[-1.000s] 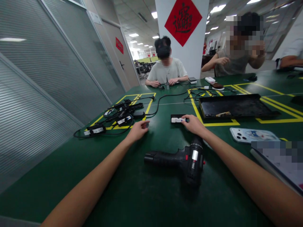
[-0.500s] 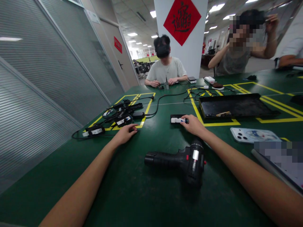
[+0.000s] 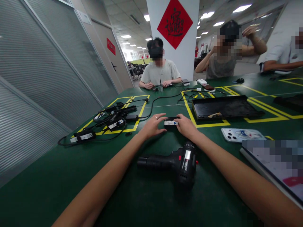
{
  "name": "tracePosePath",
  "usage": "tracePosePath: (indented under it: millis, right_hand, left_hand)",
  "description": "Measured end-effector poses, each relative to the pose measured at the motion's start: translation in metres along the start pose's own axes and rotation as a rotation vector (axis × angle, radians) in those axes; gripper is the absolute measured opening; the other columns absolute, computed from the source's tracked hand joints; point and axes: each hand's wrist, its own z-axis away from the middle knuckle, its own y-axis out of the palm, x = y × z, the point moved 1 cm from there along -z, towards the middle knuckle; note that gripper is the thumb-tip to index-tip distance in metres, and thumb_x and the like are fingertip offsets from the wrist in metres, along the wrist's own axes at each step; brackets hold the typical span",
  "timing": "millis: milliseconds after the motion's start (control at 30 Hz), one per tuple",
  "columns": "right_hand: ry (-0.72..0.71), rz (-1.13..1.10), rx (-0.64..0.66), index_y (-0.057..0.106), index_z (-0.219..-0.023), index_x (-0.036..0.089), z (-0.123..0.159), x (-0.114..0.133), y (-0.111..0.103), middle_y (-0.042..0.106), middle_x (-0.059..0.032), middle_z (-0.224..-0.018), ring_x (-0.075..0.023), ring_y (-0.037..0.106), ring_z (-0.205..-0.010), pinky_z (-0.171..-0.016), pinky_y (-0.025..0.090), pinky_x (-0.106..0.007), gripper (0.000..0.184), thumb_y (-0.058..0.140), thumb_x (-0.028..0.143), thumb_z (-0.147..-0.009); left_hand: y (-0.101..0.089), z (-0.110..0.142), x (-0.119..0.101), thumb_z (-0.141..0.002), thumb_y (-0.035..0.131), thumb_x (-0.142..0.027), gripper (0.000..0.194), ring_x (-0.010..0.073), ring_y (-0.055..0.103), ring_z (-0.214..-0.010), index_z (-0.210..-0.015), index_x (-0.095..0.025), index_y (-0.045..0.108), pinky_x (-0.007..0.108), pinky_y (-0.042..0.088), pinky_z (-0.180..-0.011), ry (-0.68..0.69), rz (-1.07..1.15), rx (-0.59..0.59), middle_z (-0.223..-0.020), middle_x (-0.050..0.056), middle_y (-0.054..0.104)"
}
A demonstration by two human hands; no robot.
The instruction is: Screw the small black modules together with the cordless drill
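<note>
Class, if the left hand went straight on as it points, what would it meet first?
The left hand would probably meet the small black-and-white block first; the fingertips look very near it, though depth is unclear.

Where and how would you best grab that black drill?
Probably by its slim handle, with the left hand coming from the left and above. The drill lies on its side, handle pointing left, away from the right forearm, which passes close to its chuck end.

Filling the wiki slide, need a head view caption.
Both hands at a small black-and-white block, right hand gripping, drill lying nearer.
</note>
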Motion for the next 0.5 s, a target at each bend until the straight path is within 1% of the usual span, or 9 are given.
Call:
tracePosePath:
  millis: [67,133,200,267,333,400,433,500]
  right_hand:
    - [-0.004,-0.017,-0.017,0.065,-0.109,0.018,0.0,-0.001,-0.001,0.053,-0.0123,-0.129,-0.0244,0.059,-0.106,-0.094,0.044,-0.035,0.027,0.048,0.016,-0.087]
    - [0.001,-0.043,-0.044,0.063,-0.109,0.018,0.0,-0.002,-0.002,0.054,-0.0115,-0.13,-0.0234,0.059,-0.108,-0.094,0.044,-0.033,0.027,0.047,0.017,-0.088]
    - [0.004,-0.076,-0.078,0.061,-0.111,0.019,0.0,-0.001,-0.003,0.057,-0.0093,-0.128,-0.0222,0.059,-0.109,-0.093,0.044,-0.032,0.026,0.047,0.017,-0.089]
    - [0.011,-0.109,-0.12,0.057,-0.114,0.021,0.001,0.001,-0.006,0.062,-0.0074,-0.121,-0.0216,0.06,-0.107,-0.09,0.045,-0.031,0.027,0.045,0.019,-0.09]
    - [0.036,-0.137,-0.17,0.052,-0.118,0.021,0.002,0.004,-0.009,0.066,-0.008,-0.111,-0.0227,0.062,-0.1,-0.086,0.046,-0.032,0.027,0.041,0.022,-0.093]
    - [0.075,-0.158,-0.221,0.048,-0.12,0.018,0.002,0.005,-0.011,0.066,-0.0101,-0.107,-0.0246,0.063,-0.096,-0.082,0.046,-0.034,0.028,0.036,0.025,-0.095]
    - [0.095,-0.167,-0.242,0.047,-0.12,0.017,0.002,0.004,-0.012,0.066,-0.0112,-0.107,-0.0253,0.063,-0.095,-0.081,0.046,-0.035,0.029,0.035,0.025,-0.095]
    - [0.127,-0.185,-0.266,0.046,-0.12,0.016,0.002,0.002,-0.011,0.065,-0.0124,-0.108,-0.0258,0.063,-0.095,-0.081,0.047,-0.035,0.028,0.035,0.025,-0.095]
  left_hand:
    - [0.017,-0.017,0.002,-0.07,0.072,-0.028,0.062,0.0251,0.05,-0.118,-0.128,-0.023,0.051,0.042,0.041,-0.103,0.008,0.106,0.014,-0.127,0.009,0.053]
    - [0.028,-0.024,0.007,-0.071,0.072,-0.026,0.059,0.0227,0.055,-0.111,-0.127,-0.021,0.053,0.039,0.044,-0.099,-0.021,0.189,-0.018,-0.12,0.009,0.057]
    - [0.033,-0.025,0.013,-0.07,0.072,-0.027,0.059,0.0216,0.056,-0.108,-0.126,-0.02,0.055,0.037,0.045,-0.098,-0.058,0.24,-0.047,-0.117,0.008,0.058]
    - [0.032,-0.024,0.017,-0.07,0.071,-0.028,0.056,0.0215,0.057,-0.105,-0.123,-0.019,0.057,0.036,0.047,-0.094,-0.127,0.256,-0.054,-0.114,0.008,0.059]
    - [0.025,-0.02,0.018,-0.07,0.07,-0.031,0.053,0.0217,0.06,-0.099,-0.12,-0.018,0.06,0.035,0.05,-0.087,-0.23,0.239,-0.048,-0.11,0.008,0.061]
    - [0.011,-0.014,0.016,-0.07,0.068,-0.036,0.056,0.022,0.062,-0.095,-0.122,-0.018,0.058,0.034,0.052,-0.083,-0.348,0.194,-0.042,-0.111,0.009,0.063]
    - [0.0,-0.008,0.014,-0.07,0.067,-0.039,0.059,0.0227,0.062,-0.096,-0.124,-0.017,0.056,0.034,0.051,-0.085,-0.408,0.166,-0.048,-0.114,0.01,0.063]
    - [-0.027,0.01,0.011,-0.07,0.066,-0.046,0.066,0.0247,0.063,-0.099,-0.128,-0.017,0.052,0.036,0.05,-0.089,-0.546,0.112,-0.035,-0.114,0.01,0.064]
